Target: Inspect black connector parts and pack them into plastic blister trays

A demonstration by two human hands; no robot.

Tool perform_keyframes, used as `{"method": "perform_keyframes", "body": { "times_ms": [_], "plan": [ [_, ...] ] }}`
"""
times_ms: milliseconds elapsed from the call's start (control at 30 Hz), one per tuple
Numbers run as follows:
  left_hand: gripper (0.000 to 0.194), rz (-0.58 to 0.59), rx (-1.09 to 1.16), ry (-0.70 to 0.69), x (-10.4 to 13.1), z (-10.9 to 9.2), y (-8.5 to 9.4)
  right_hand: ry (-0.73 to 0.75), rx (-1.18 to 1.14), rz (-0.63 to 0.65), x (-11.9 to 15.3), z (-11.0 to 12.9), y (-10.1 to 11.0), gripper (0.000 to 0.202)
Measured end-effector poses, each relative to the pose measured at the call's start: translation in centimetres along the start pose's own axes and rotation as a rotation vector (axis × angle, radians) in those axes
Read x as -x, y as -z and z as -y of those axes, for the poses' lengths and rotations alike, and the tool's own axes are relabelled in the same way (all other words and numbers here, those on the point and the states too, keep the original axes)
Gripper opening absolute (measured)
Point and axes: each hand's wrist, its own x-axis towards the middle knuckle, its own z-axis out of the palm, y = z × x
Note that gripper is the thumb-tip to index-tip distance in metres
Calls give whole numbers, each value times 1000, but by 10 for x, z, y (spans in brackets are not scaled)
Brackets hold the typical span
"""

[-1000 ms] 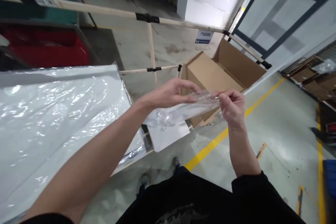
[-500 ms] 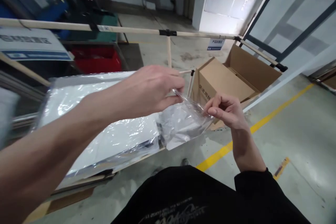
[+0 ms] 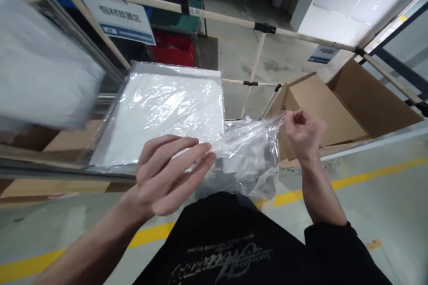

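A clear plastic bag (image 3: 250,156) hangs crumpled in front of my body, its upper right edge pinched in my right hand (image 3: 304,136). My left hand (image 3: 174,169) is beside the bag's left side with fingers stretched out and nothing visible between them. Whether its fingertips touch the film cannot be made out. Behind the left hand lies a stack of white sheets in clear plastic wrap (image 3: 167,111), flat on the rack.
An open cardboard box (image 3: 314,102) stands at the right. Pale rails (image 3: 227,21) with hanging signs (image 3: 120,15) run across the back. White plastic-wrapped material (image 3: 43,67) is at the far left, a red bin (image 3: 174,49) beyond the rails. Yellow lines (image 3: 368,176) mark the floor.
My left hand has let go of the bag's edge and come down toward my body, fingers spread. The right hand has pulled the bag's edge to the right. The view has turned left.
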Motion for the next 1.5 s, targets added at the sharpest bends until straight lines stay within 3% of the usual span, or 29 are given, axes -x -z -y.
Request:
{"method": "perform_keyframes", "body": {
  "times_ms": [100,167,267,333,367,467,500,600,700,800,900,1033,1133,1233,1300,1333,1400,1500],
  "plan": [
    [39,-68,-138,-196,37,-2,3,59,69,-67,-14,0,-14,27],
    [37,78,-36,-125,41,-8,12,53,-63,12,-25,6,-22,28],
    [63,338,298,217,13,-13,22,-21,-374,292,-34,28,-33,30],
    [78,300,400,414,-20,-9,12,-71,-516,467,-33,47,-42,29],
    [73,270,397,491,-35,-4,1,-85,-553,526,-30,55,-46,28],
    [23,316,410,656,-63,12,-40,-117,-592,628,-20,64,-51,29],
    [16,315,423,702,-64,16,-52,-132,-586,656,-16,60,-50,32],
    [18,206,477,827,-50,11,-73,-150,-475,803,0,32,-42,43],
    [16,144,693,988,-29,-11,-78,-51,-167,965,23,-5,-37,30],
    [17,98,1068,1305,-11,-37,-85,47,237,1087,53,-35,-33,6],
    [10,20,1302,1606,14,-53,-94,-5,469,1265,85,-60,-18,11],
    [6,-159,1311,1773,57,-53,-90,-126,687,1441,116,-99,17,19],
    [17,-212,1228,1800,82,-49,-83,-205,780,1411,133,-131,39,20],
    [37,-99,1178,1762,97,-51,-84,-308,698,1365,152,-159,47,10],
    [46,-89,1085,1711,104,-56,-89,-476,525,1329,168,-176,49,8],
    [47,-134,972,1666,107,-60,-93,-630,371,1280,177,-185,50,15],
    [41,-244,651,1512,114,-69,-103,-1019,-65,1037,198,-200,56,26],
    [23,-233,274,1281,136,-93,-120,-1450,-673,441,230,-215,68,31]
  ]
}}
